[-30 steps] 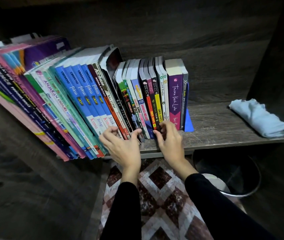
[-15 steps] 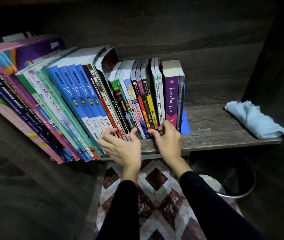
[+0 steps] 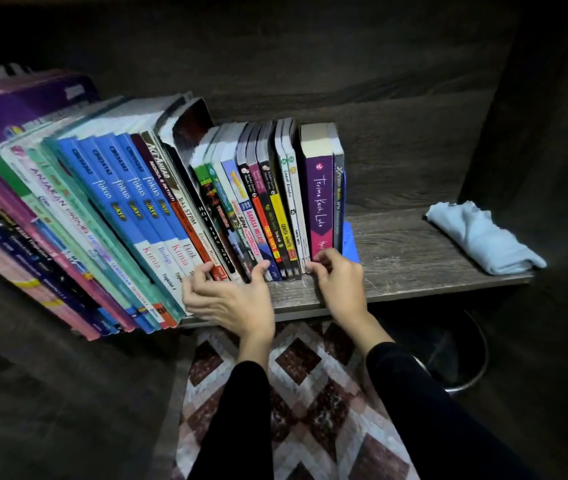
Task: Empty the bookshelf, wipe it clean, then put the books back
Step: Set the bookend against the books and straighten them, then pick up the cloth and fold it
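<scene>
Two arms in black sleeves (image 3: 230, 427) reach in from 6 o'clock to the shelf (image 3: 414, 251). The left hand (image 3: 230, 299) sits knuckles up, fingers curled against the feet of the leaning spines, thumb out toward 2 o'clock. Whether it grips one, I can't tell. The right hand (image 3: 339, 289), at its 3 o'clock, pinches the foot of the purple book (image 3: 319, 202) between thumb and curled fingers. The row of books (image 3: 171, 209) stands on the shelf, the tall ones tilting toward 11 o'clock. Count them: two hands, four blue Fokus books (image 3: 130, 202), one purple book, one blue bookend (image 3: 350, 242) at the row's 3 o'clock end, and one folded pale-blue cloth (image 3: 483, 237) well apart, farther toward 3 o'clock. One patterned rug (image 3: 303, 393) lies below.
</scene>
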`<action>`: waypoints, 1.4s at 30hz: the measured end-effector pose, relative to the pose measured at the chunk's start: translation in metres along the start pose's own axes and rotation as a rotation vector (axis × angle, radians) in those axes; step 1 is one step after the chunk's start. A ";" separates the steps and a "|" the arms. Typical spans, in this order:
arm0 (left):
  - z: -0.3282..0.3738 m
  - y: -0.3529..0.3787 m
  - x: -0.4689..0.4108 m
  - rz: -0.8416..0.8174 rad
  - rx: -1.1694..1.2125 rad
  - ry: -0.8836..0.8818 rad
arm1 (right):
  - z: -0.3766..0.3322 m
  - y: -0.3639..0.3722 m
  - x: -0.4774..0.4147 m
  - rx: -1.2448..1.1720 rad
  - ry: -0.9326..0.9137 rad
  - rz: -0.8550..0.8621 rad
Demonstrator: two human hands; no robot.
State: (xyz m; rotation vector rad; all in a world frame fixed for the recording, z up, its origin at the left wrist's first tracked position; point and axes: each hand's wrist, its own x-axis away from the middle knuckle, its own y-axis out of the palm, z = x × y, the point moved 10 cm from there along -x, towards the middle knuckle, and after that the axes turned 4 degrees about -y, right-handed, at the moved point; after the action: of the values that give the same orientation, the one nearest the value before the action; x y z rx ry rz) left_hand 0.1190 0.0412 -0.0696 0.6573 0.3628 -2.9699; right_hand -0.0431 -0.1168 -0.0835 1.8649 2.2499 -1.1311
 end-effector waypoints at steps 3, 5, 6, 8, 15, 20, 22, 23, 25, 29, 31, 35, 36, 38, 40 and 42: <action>0.002 0.000 0.002 0.046 -0.009 0.037 | 0.000 0.001 -0.002 0.085 0.021 0.003; 0.003 0.000 0.003 0.054 -0.008 0.050 | -0.001 0.002 -0.003 0.111 0.024 -0.001; 0.003 0.000 0.004 0.049 -0.009 0.047 | -0.002 0.003 -0.003 0.117 0.019 -0.014; 0.002 -0.001 0.008 0.032 -0.007 0.020 | -0.003 0.003 -0.002 0.072 -0.004 -0.053; 0.088 0.008 0.047 -0.067 0.087 0.518 | 0.013 -0.061 0.007 -0.015 -0.029 0.202; 0.099 0.053 0.064 -0.265 0.024 0.591 | 0.038 -0.060 -0.001 0.046 0.027 -0.013; 0.095 0.059 0.064 -0.257 0.012 0.589 | 0.041 -0.047 -0.002 0.063 0.031 -0.118; 0.093 0.061 0.063 -0.246 0.008 0.590 | 0.042 -0.040 -0.003 0.089 0.038 -0.158; 0.091 0.063 0.064 -0.226 0.024 0.599 | 0.042 -0.029 -0.008 0.200 0.039 -0.221; 0.089 0.066 0.064 -0.189 0.040 0.633 | 0.031 -0.014 -0.012 0.413 -0.042 -0.295; 0.088 0.070 0.063 -0.185 0.027 0.644 | 0.025 -0.010 -0.013 0.430 -0.061 -0.305; 0.085 0.071 0.064 -0.193 0.002 0.623 | 0.023 -0.009 -0.018 0.408 -0.012 -0.283; 0.085 0.071 0.064 -0.199 0.001 0.619 | 0.025 -0.009 -0.020 0.401 -0.007 -0.280; 0.086 0.071 0.065 -0.209 0.000 0.615 | 0.028 -0.007 -0.021 0.390 0.006 -0.290; 0.087 0.070 0.067 -0.230 0.000 0.597 | 0.034 -0.005 -0.022 0.380 0.031 -0.335; 0.089 0.064 0.072 -0.234 0.024 0.559 | 0.042 -0.008 -0.023 0.263 0.066 -0.380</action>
State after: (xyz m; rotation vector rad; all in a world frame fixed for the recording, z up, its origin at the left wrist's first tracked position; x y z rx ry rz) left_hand 0.0256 -0.0448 -0.0356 1.5490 0.4631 -2.9467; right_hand -0.0605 -0.1586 -0.1001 1.6063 2.6892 -1.5003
